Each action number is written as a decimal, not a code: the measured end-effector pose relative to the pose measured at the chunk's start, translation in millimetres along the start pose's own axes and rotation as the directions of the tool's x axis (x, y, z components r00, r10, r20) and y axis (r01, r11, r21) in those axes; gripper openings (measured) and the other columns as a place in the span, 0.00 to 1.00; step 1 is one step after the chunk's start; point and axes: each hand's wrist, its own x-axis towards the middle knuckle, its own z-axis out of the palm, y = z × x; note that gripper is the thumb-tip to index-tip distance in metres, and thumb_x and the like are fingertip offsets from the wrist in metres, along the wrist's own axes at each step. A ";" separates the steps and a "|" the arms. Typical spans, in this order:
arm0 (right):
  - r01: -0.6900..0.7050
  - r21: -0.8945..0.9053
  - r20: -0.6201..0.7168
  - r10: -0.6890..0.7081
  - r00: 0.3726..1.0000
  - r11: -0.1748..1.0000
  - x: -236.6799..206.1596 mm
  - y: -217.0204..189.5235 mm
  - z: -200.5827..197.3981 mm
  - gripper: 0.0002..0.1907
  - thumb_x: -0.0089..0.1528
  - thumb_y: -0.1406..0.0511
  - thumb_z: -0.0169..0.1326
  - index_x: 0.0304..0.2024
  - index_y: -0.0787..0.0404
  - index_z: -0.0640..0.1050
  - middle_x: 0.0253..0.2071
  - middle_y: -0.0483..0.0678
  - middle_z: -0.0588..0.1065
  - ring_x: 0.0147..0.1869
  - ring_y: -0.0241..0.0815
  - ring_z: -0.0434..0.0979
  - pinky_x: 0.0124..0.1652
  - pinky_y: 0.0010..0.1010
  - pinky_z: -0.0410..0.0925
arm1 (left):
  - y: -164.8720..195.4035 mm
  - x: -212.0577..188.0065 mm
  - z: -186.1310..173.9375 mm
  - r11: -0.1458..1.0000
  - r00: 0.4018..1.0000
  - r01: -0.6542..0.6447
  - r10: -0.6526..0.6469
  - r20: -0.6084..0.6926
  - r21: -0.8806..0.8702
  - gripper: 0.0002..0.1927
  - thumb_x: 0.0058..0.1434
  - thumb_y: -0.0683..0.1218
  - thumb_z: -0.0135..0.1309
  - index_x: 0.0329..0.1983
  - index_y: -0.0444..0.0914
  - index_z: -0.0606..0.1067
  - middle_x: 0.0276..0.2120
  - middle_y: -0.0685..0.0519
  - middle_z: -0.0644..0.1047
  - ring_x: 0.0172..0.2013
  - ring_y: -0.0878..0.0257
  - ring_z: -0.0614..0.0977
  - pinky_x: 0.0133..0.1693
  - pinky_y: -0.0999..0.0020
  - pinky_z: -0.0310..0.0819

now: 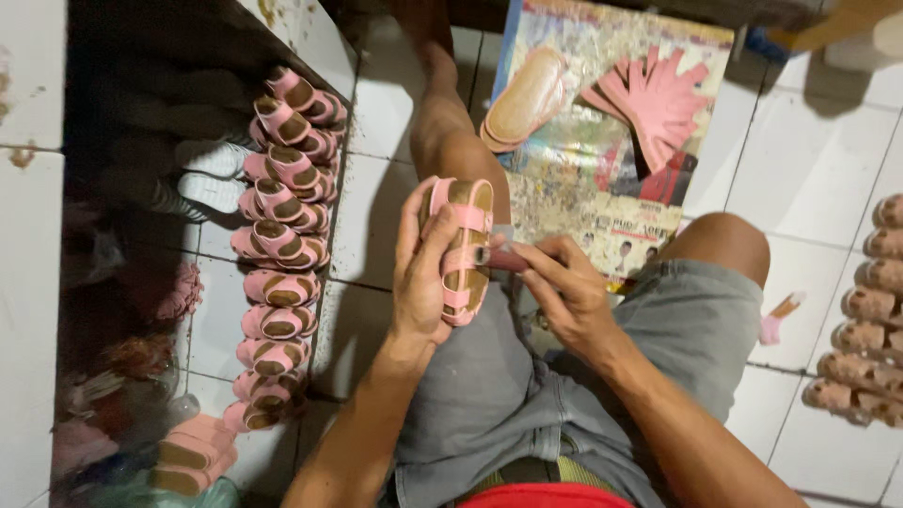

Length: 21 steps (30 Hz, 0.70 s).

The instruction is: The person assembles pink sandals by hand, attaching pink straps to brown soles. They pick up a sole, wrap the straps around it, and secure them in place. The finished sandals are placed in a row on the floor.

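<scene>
Sandal (463,249), small and oval with a tan footbed and smooth pink cross-straps, stands on end over the lap of grey denim shorts (527,376). White floor tiles (809,160) carry a printed board (574,179), then a curving row of matching pink sandals (282,235). Left hand (419,273) curls closed around the sandal's edge. Right hand (564,292) pinches a slim dark-red tool (506,259) against a strap.

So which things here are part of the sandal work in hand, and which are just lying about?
In the work:
- pink sandal, held by left hand
- small tool, gripped by right hand
- pink straps on printed sheet
- tan insole
- row of finished pink sandals

Lying about:
- white shoe
- brown soles at right
</scene>
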 end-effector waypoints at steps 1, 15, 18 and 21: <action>-0.097 0.036 0.026 0.096 0.995 0.995 -2.2 1.6 -4.0 0.20 0.65 0.75 0.56 0.60 0.60 0.78 0.43 0.51 0.74 0.42 0.43 0.74 0.41 0.30 0.67 | -0.3 0.0 0.7 1.000 1.000 -0.022 0.022 0.000 0.017 0.27 0.69 0.49 0.51 0.70 0.41 0.60 0.51 0.45 0.75 0.41 0.54 0.82 0.39 0.62 0.80; 0.001 0.008 -0.068 -0.001 0.998 1.000 1.9 9.4 -11.7 0.21 0.67 0.75 0.55 0.62 0.58 0.76 0.48 0.53 0.73 0.50 0.47 0.75 0.50 0.34 0.69 | 4.3 -1.1 -2.2 1.000 0.998 0.008 -0.008 0.056 -0.006 0.28 0.72 0.49 0.51 0.72 0.38 0.60 0.46 0.42 0.76 0.38 0.56 0.80 0.36 0.65 0.78; 0.034 0.043 -0.076 -0.030 0.997 0.998 6.4 -2.5 -8.5 0.21 0.68 0.75 0.53 0.64 0.60 0.74 0.52 0.55 0.72 0.53 0.47 0.75 0.53 0.35 0.70 | -2.8 -1.9 1.5 0.998 1.000 -0.028 0.027 0.016 0.062 0.28 0.72 0.47 0.53 0.72 0.37 0.62 0.48 0.46 0.76 0.39 0.60 0.80 0.37 0.67 0.78; 0.113 -0.047 -0.041 -0.115 0.992 0.992 18.8 -7.3 0.8 0.20 0.67 0.73 0.55 0.63 0.61 0.75 0.51 0.56 0.71 0.53 0.48 0.76 0.52 0.34 0.71 | -6.4 -2.8 3.1 0.996 0.995 -0.082 0.083 0.048 -0.025 0.30 0.70 0.46 0.54 0.72 0.40 0.59 0.51 0.48 0.76 0.44 0.64 0.81 0.44 0.70 0.79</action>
